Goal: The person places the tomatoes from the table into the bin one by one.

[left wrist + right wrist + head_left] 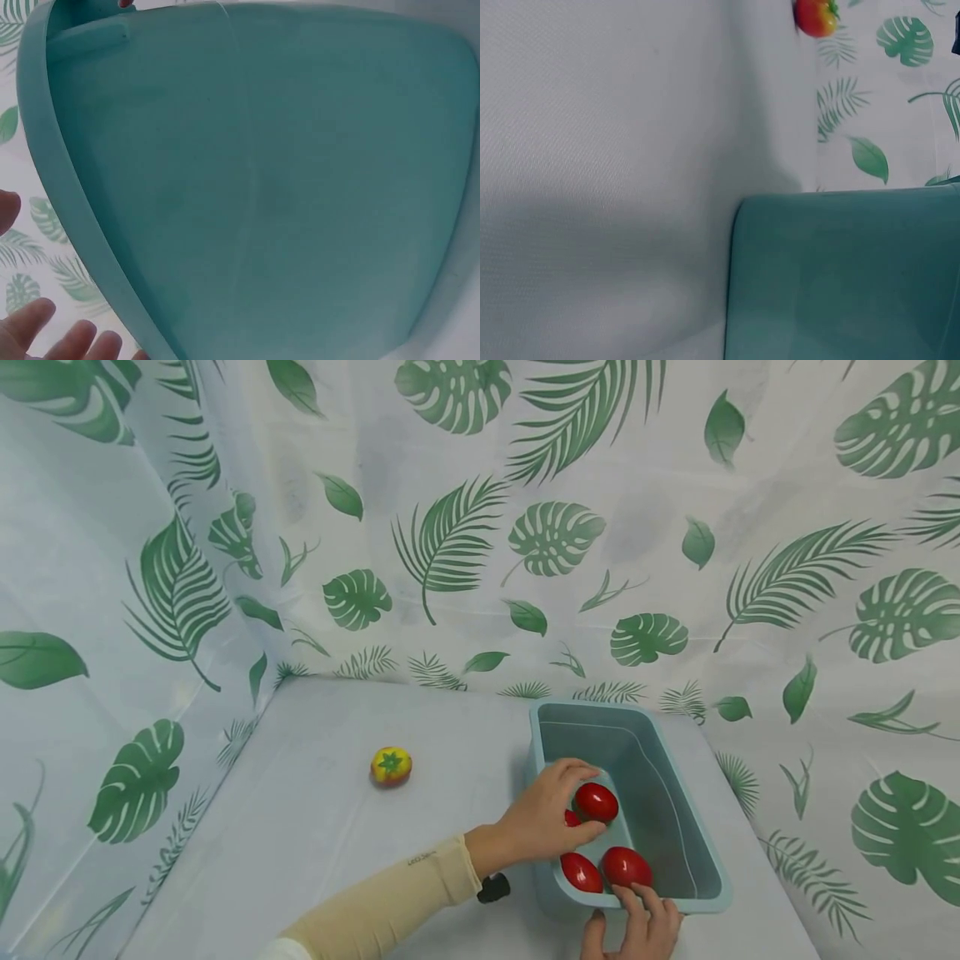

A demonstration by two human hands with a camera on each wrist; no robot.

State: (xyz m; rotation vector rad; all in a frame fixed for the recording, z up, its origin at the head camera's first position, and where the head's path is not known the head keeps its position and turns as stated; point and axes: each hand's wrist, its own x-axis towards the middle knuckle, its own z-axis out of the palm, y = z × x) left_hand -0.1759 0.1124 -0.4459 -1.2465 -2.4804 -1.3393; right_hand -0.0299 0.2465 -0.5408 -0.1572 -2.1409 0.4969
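A light blue plastic bin [697,827] holds several glossy red oval fruits; one fruit [596,802] lies between the spread thumb and fingers of my left hand [543,814], which hovers over the bin. In the left wrist view, the thumb [7,210] and fingertips [71,341] are above the bin's rim with a bare gap between them. My right hand [641,927] grips the near rim, fingers hooked over it and thumb outside. Close to those fingertips is another red fruit [627,867]. The right wrist view shows a bin corner [840,277] but no hand.
A yellow and red tomato-like fruit [391,766] with a green star-shaped top sits on the white table [315,827], left of the bin. Leaf-printed sheeting [450,452] hangs behind and at both sides. A black wrist device [493,887] shows beneath the left sleeve.
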